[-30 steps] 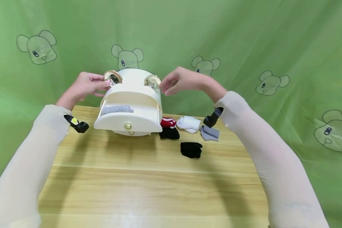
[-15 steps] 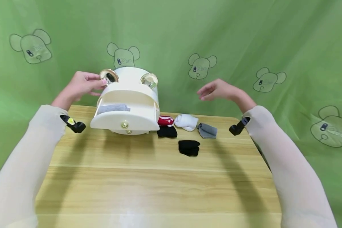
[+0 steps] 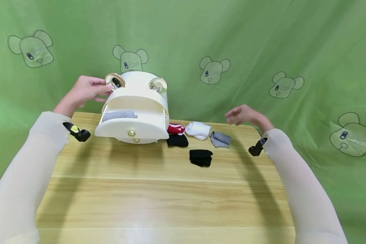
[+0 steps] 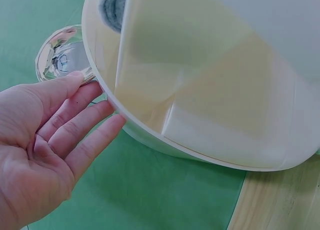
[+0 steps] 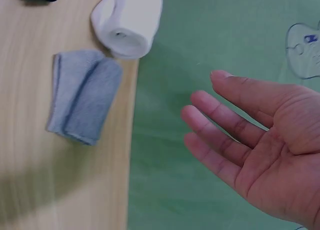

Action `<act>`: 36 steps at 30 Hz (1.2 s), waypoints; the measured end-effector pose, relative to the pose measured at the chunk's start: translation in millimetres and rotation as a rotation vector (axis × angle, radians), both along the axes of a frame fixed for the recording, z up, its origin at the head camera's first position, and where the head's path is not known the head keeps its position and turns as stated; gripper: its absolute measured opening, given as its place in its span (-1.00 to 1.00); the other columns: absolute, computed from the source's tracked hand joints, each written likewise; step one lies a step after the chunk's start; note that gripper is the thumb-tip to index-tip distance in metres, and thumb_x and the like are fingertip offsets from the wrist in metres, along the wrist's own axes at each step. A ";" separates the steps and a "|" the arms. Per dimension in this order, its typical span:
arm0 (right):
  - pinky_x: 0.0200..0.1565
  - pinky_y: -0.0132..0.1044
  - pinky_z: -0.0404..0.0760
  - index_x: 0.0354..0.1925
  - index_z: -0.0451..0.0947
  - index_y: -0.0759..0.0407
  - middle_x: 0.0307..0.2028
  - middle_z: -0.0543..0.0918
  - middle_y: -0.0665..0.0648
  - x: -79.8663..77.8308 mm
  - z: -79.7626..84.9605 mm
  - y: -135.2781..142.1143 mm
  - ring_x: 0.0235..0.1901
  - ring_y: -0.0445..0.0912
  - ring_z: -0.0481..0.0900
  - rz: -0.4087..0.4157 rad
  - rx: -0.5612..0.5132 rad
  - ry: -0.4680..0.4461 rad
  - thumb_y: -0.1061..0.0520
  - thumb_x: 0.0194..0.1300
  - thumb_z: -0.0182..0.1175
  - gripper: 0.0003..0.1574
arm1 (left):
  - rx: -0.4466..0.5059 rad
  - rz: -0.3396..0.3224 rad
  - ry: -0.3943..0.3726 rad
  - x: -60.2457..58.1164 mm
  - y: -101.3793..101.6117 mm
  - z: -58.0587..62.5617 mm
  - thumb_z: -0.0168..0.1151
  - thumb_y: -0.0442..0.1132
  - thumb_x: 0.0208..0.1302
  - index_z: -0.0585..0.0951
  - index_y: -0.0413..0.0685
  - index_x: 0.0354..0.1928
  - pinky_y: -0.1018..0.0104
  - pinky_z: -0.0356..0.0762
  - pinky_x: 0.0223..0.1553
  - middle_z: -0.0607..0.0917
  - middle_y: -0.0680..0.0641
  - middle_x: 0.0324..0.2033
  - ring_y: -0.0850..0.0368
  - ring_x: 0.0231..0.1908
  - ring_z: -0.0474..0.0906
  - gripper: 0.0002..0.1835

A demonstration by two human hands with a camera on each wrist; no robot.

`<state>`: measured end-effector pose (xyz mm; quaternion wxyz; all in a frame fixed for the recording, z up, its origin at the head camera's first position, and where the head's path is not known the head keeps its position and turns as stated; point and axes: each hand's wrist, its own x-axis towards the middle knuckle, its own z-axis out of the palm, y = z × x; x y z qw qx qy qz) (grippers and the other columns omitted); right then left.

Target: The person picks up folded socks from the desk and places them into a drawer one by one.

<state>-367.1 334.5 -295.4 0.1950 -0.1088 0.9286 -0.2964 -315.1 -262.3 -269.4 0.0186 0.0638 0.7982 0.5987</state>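
A white drawer box [image 3: 138,78] with two gold round eyes stands at the back left of the table. Its upper drawer [image 3: 116,128] is pulled out, and a rolled grey sock [image 3: 119,114] lies inside on the left. My left hand [image 3: 84,90] holds the left gold eye [image 4: 57,54] at its rim, thumb in front, the other fingers by the box's side. My right hand [image 3: 243,114] hovers holding nothing, fingers loosely extended, near a folded grey sock [image 3: 220,139] and a rolled white sock [image 3: 198,130].
Right of the box lie a red-and-white sock [image 3: 176,128] and a folded black sock [image 3: 177,140]. Another black sock [image 3: 200,158] is nearer the front. Behind the wooden table [image 3: 158,200] hangs a green curtain [image 3: 177,34] with bear-head prints.
My right hand has left the box's right eye, moving right and then lower, toward the grey sock's side. The left hand keeps its place on the left eye.
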 end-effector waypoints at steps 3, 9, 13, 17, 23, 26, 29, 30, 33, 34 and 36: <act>0.19 -0.04 0.75 0.32 0.45 0.30 0.23 0.63 0.32 -2.7 -12.4 4.4 0.11 0.11 0.66 -0.009 -0.013 -0.016 0.13 0.43 0.28 -0.42 | 0.000 0.001 -0.002 0.8 -0.1 0.4 0.37 -0.19 0.37 0.59 -0.20 0.20 0.35 0.84 -0.18 0.81 0.24 -0.36 0.34 -0.29 0.76 -0.57; 0.27 0.12 0.67 0.30 0.46 0.34 0.23 0.61 0.36 -4.7 -32.1 7.3 0.19 0.25 0.59 -0.014 -0.034 -0.031 0.15 0.41 0.29 -0.43 | 0.005 0.002 -0.009 1.2 0.9 1.1 0.36 -0.20 0.37 0.59 -0.20 0.20 0.34 0.85 -0.18 0.81 0.23 -0.36 0.34 -0.29 0.76 -0.58; 0.25 0.12 0.68 0.28 0.48 0.36 0.22 0.61 0.37 -6.1 -43.0 7.5 0.20 0.26 0.58 -0.020 -0.037 -0.030 0.15 0.40 0.30 -0.44 | -0.003 -0.003 -0.009 -0.3 1.0 0.2 0.35 -0.20 0.38 0.52 -0.28 0.26 0.34 0.85 -0.17 0.81 0.23 -0.34 0.34 -0.28 0.75 -0.51; 0.26 0.14 0.67 0.28 0.48 0.37 0.24 0.59 0.40 -6.7 -51.4 5.6 0.20 0.24 0.58 -0.026 -0.040 -0.024 0.17 0.41 0.29 -0.45 | -0.002 -0.001 -0.009 -1.9 -0.1 -0.4 0.35 -0.21 0.38 0.56 -0.23 0.23 0.33 0.85 -0.18 0.81 0.23 -0.35 0.34 -0.28 0.76 -0.55; 0.29 0.21 0.62 0.27 0.49 0.38 0.24 0.60 0.37 -8.4 -66.5 4.7 0.18 0.22 0.59 -0.051 -0.048 0.001 0.20 0.41 0.29 -0.46 | 0.007 0.000 -0.007 -2.6 -1.9 -0.1 0.36 -0.21 0.37 0.63 -0.15 0.15 0.33 0.85 -0.19 0.81 0.21 -0.36 0.32 -0.29 0.76 -0.63; 0.30 0.25 0.60 0.26 0.49 0.40 0.24 0.60 0.40 -9.1 -73.4 6.5 0.16 0.19 0.61 -0.058 -0.067 -0.004 0.22 0.41 0.28 -0.48 | 0.012 0.000 -0.009 -2.3 -2.5 0.2 0.37 -0.20 0.36 0.67 -0.09 0.10 0.33 0.85 -0.19 0.81 0.19 -0.36 0.31 -0.29 0.76 -0.69; 0.22 0.20 0.68 0.19 0.55 0.39 0.12 0.69 0.37 -10.0 -80.1 9.7 0.02 0.06 0.68 -0.053 -0.096 -0.004 0.22 0.37 0.32 -0.52 | 0.010 -0.002 -0.009 -1.9 -2.5 0.5 0.36 -0.20 0.37 0.66 -0.10 0.10 0.32 0.85 -0.18 0.81 0.18 -0.36 0.31 -0.29 0.75 -0.69; 0.17 0.17 0.71 0.18 0.56 0.39 0.06 0.73 0.33 -10.3 -82.2 10.9 -0.04 0.01 0.70 -0.046 -0.105 -0.004 0.21 0.36 0.33 -0.52 | 0.009 -0.003 -0.009 -2.0 -2.3 0.4 0.36 -0.20 0.37 0.65 -0.12 0.12 0.32 0.85 -0.18 0.81 0.19 -0.36 0.31 -0.29 0.75 -0.67; 0.07 0.05 0.76 0.17 0.56 0.42 -0.01 0.76 0.31 -9.8 -87.5 9.7 -0.12 -0.06 0.71 -0.051 -0.100 0.004 0.20 0.33 0.37 -0.49 | 0.001 -0.006 -0.010 -2.9 -1.7 -0.1 0.34 -0.21 0.38 0.58 -0.22 0.21 0.32 0.85 -0.17 0.81 0.20 -0.35 0.32 -0.29 0.75 -0.58; 0.08 0.05 0.75 0.19 0.53 0.45 0.02 0.74 0.34 -7.2 -85.6 6.2 -0.09 0.00 0.71 -0.052 -0.090 -0.003 0.22 0.33 0.36 -0.47 | 0.001 -0.005 -0.011 -2.9 -1.4 -0.1 0.34 -0.21 0.38 0.56 -0.24 0.23 0.33 0.85 -0.17 0.81 0.20 -0.35 0.32 -0.29 0.75 -0.56; 0.11 0.03 0.72 0.23 0.48 0.47 0.11 0.68 0.41 -6.5 -88.6 2.8 -0.03 0.06 0.68 -0.063 -0.064 0.001 0.23 0.35 0.34 -0.43 | -0.002 -0.004 -0.013 -3.2 -1.4 -0.3 0.34 -0.22 0.39 0.52 -0.29 0.26 0.33 0.85 -0.16 0.81 0.21 -0.35 0.33 -0.29 0.75 -0.52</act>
